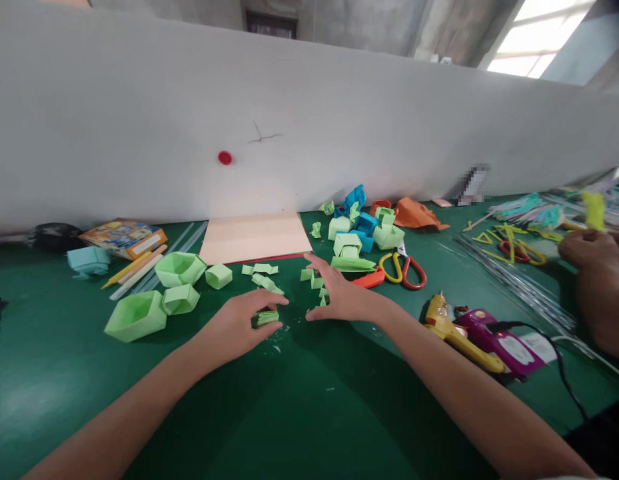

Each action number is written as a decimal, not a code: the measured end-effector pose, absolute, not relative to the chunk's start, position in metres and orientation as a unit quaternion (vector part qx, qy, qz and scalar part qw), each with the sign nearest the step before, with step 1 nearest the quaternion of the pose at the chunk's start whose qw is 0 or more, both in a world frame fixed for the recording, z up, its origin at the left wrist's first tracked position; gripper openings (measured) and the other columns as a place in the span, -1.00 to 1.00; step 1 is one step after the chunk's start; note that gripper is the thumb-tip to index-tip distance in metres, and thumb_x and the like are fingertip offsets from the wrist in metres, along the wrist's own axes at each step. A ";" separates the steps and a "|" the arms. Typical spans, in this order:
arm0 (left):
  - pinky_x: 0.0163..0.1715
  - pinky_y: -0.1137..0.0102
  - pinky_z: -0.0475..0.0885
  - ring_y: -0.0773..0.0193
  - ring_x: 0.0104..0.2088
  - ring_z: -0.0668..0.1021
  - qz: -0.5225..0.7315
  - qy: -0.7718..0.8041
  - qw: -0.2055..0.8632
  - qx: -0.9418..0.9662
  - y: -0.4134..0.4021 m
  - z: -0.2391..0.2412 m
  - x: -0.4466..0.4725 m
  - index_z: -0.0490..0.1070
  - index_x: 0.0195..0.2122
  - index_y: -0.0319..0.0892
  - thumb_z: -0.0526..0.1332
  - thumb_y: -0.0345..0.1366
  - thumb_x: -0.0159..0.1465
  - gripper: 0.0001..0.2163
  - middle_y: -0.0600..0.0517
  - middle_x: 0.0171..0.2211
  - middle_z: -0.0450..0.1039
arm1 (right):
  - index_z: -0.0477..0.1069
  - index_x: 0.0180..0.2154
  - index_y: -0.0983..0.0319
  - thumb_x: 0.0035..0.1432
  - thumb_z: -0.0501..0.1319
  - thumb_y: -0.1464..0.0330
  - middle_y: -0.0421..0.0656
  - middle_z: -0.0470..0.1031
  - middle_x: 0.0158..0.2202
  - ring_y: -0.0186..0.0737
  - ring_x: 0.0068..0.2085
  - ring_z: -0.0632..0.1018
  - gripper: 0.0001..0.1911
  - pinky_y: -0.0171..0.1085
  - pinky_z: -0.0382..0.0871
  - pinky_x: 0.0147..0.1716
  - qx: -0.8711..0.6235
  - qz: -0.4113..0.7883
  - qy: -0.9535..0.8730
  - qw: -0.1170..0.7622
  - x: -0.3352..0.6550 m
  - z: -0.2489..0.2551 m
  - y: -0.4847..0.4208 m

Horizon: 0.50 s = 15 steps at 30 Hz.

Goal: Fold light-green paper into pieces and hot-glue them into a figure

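Left hand (pixel 239 328) pinches a folded light-green paper stack (pixel 266 318) mid green table (pixel 309 413); right hand (pixel 340 298), spread flat, touches loose green paper folds (pixel 315 281) beside it, which likely need a fine pinch

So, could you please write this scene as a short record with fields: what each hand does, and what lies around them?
surface: green table
left hand: pinches a folded green paper piece
right hand: open, fingers spread among small green paper scraps
left of hands: green paper boxes
right of hands: scissors, yellow glue gun
far right: another person's hand
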<state>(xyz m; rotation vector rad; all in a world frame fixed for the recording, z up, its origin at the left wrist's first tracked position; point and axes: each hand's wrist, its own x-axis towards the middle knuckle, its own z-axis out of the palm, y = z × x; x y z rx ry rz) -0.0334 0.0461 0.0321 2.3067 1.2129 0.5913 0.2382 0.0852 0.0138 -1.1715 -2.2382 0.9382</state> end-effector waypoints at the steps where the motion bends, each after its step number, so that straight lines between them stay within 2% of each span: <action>1: -0.14 0.31 0.56 0.13 -0.12 0.65 0.210 0.445 0.234 0.838 0.044 0.031 -0.034 0.51 0.02 -0.01 0.24 -0.23 0.31 -0.73 -0.02 -0.05 0.59 | -0.35 0.46 -0.08 0.00 0.50 0.11 0.11 -0.03 0.45 0.32 0.41 0.11 0.28 0.31 0.26 0.20 -0.423 0.349 -0.811 0.206 0.242 0.017 0.083; 2: -0.15 0.31 0.56 0.13 -0.12 0.65 0.205 0.450 0.235 0.837 0.042 0.029 -0.036 0.51 0.02 -0.01 0.24 -0.23 0.31 -0.74 -0.01 -0.06 0.59 | -0.39 0.46 -0.09 0.02 0.49 0.11 0.10 -0.11 0.48 0.32 0.43 0.07 0.28 0.31 0.25 0.21 -0.422 0.357 -0.809 0.199 0.245 0.020 0.081; 4: -0.17 0.31 0.56 0.13 -0.14 0.64 0.197 0.455 0.234 0.837 0.038 0.026 -0.039 0.50 0.03 0.00 0.24 -0.23 0.32 -0.73 -0.01 -0.07 0.59 | -0.41 0.46 -0.14 0.05 0.48 0.14 0.08 -0.13 0.49 0.31 0.43 0.10 0.27 0.30 0.28 0.21 -0.420 0.366 -0.804 0.208 0.250 0.023 0.079; 8: -0.14 0.31 0.54 0.12 -0.11 0.63 0.191 0.448 0.244 0.839 0.033 0.021 -0.041 0.49 0.06 0.01 0.26 -0.24 0.31 -0.71 -0.01 -0.05 0.57 | -0.33 0.45 -0.16 0.05 0.49 0.23 0.05 0.07 0.43 0.25 0.34 0.31 0.23 0.23 0.38 0.16 -0.421 0.379 -0.793 0.224 0.253 0.022 0.077; 11: -0.09 0.32 0.52 0.12 -0.06 0.60 0.187 0.443 0.256 0.839 0.032 0.020 -0.036 0.46 0.11 0.03 0.29 -0.21 0.29 -0.65 -0.01 0.01 0.52 | -0.27 0.45 -0.13 0.06 0.49 0.22 0.05 0.12 0.41 0.20 0.32 0.35 0.19 0.21 0.37 0.18 -0.423 0.379 -0.785 0.245 0.250 0.020 0.075; 15: -0.17 0.32 0.52 0.17 -0.16 0.58 0.190 0.452 0.260 0.832 0.033 0.016 -0.031 0.38 0.18 0.05 0.32 -0.22 0.26 -0.56 0.00 -0.03 0.51 | -0.20 0.44 -0.09 0.06 0.49 0.19 0.03 0.26 0.33 0.15 0.23 0.43 0.14 0.16 0.42 0.14 -0.417 0.380 -0.784 0.261 0.242 0.019 0.070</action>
